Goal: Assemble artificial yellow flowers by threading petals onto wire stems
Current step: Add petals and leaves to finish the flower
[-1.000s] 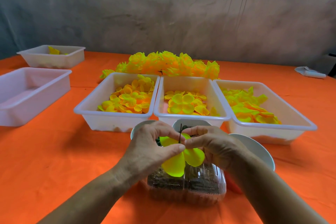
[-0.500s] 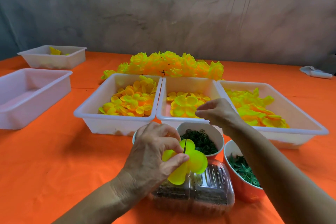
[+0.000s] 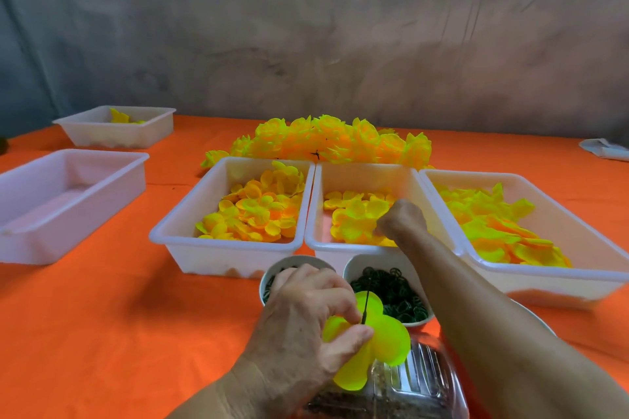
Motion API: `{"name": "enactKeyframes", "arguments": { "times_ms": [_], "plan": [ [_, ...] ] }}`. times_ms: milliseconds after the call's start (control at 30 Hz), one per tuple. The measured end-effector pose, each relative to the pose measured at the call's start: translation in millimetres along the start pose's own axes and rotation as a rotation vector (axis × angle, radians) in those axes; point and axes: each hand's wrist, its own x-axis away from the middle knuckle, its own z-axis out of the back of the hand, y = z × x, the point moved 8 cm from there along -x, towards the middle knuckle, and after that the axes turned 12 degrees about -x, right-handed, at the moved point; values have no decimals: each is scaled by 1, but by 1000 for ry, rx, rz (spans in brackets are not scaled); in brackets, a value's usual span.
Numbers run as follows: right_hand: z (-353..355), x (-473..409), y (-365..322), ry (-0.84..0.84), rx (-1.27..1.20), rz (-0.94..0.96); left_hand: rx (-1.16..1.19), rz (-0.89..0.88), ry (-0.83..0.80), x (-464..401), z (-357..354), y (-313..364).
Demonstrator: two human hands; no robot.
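Two white tubs sit at the left of an orange table (image 3: 85, 333): a near tub (image 3: 68, 201) and a far tub (image 3: 115, 127) holding a few yellow scraps. Low in the middle, the left hand (image 3: 303, 320) pinches a thin dark wire stem (image 3: 366, 299) between thumb and curled fingers, a bright yellow-green petal piece (image 3: 384, 337) already threaded on it. The wire's long axis runs nearly upright, its free tip pointing up and slightly away from the camera; its lower end is hidden behind the petal and fingers. Behind the hand stand a row of three tubs, the left tub (image 3: 231, 214) filled with yellow-orange petals. A heap of finished yellow flowers (image 3: 333, 139) lies beyond them. The right hand (image 3: 401, 219) reaches into the middle tub (image 3: 367, 211), knuckles toward the camera, fingers curled down among the petals; whether it has hold of one cannot be made out. Two small bowls (image 3: 388, 292) of dark green rings sit beneath that forearm, one largely covered by the left hand. A clear plastic box (image 3: 418, 388) is cut off at the bottom edge, its contents blurred. The right tub (image 3: 531, 224) holds larger petals.
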Motion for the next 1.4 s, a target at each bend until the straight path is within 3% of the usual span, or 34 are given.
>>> {"name": "enactKeyframes", "arguments": {
  "times_ms": [200,533,700,1000,1400],
  "plan": [
    [23,17,-3,1,-472,128,14,5,15,1,0,0],
    [55,124,-16,-314,-775,420,43,51,-5,1,0,3],
    [66,157,-12,-263,-828,460,128,119,8,2,3,2],
    [51,200,-27,-483,-969,482,198,202,11,7,2,-2],
    [54,209,-30,-471,-988,492,178,222,17,8,3,-1]
  ]
}}
